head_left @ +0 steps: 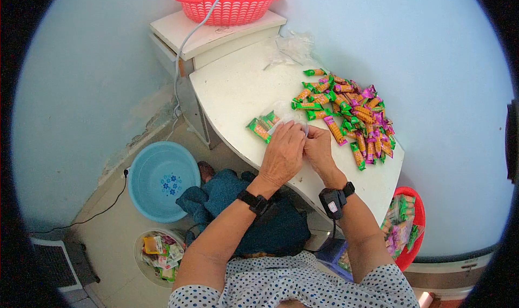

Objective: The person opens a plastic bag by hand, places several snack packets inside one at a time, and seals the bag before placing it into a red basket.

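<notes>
Near the front edge of the white table (232, 86), my left hand (283, 152) lies over a clear plastic bag, its fingers together on the bag and the green snack packets (261, 126) at its left end. My right hand (319, 150) touches the left one and pinches the bag's other end between thumb and fingers. Part of the bag is hidden under my hands. To the right of them spreads a large pile of small green and purple wrapped snacks (351, 113).
Crumpled clear bags (294, 47) lie at the table's back. A red basket (227, 9) stands on a cabinet at the upper left. Below left are a blue basin (162, 200) and a bin of wrappers (160, 259). A red basket of packed snacks (419, 216) is at the lower right.
</notes>
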`<state>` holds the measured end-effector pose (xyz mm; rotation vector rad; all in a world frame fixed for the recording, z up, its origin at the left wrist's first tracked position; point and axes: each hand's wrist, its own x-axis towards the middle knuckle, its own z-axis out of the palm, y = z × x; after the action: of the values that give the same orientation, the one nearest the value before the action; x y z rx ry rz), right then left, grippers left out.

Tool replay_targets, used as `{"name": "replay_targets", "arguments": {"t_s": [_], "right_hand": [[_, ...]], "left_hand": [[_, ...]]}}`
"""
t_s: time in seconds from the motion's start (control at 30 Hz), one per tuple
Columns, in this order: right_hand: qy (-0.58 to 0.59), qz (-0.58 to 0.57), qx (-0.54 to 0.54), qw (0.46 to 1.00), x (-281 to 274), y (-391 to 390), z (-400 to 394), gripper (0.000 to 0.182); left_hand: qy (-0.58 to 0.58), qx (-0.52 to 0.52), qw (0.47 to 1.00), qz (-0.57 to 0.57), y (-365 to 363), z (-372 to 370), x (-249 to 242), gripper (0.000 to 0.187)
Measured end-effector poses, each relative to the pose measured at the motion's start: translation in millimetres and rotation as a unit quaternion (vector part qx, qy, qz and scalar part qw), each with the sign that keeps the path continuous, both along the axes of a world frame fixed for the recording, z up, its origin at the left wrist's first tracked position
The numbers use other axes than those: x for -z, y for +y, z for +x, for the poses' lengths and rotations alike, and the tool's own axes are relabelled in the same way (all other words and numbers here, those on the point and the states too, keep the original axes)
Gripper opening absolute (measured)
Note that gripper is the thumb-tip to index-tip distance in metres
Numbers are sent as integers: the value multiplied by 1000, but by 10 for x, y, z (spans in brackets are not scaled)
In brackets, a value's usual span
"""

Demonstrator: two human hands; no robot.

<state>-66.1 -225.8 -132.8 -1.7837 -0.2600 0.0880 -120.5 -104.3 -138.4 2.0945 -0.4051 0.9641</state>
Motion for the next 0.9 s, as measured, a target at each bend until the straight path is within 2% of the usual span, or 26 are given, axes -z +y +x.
{"name": "replay_targets", "arguments": {"t_s": [0.1,0.3,0.33,0.43,0.53,0.67,0.7,0.77,0.8,0.9], "right_hand": [[0,-48,0,999,43,-79,51,11],[-26,-66,4,997,25,-20,45,17],[-27,-51,18,998,36,-5,44,16],[-43,-119,3,992,-81,-85,6,8],[31,-76,-7,997,-322,-218,-59,11],[32,-73,35,996,-475,-434,98,13],[-74,-116,50,989,-474,-476,199,13],[-279,-194,79,937,-431,-518,397,12],[-269,-249,81,927,-493,-503,415,22],[-358,-363,32,860,-476,-483,577,35]], "left_hand": [[9,4,1000,1,-2,2,-17,16],[26,-3,1000,0,-18,-19,-31,14],[27,-4,1000,3,-17,-17,-19,13],[28,-2,1000,4,-1,-17,-27,13],[27,-2,1000,2,2,-25,-20,13],[24,-1,1000,10,1,-27,-20,13],[24,-1,1000,14,2,-22,-20,13],[25,0,999,23,3,-25,-17,13],[26,0,999,23,5,-31,-21,14],[28,-2,999,24,4,-41,-43,14]]}}
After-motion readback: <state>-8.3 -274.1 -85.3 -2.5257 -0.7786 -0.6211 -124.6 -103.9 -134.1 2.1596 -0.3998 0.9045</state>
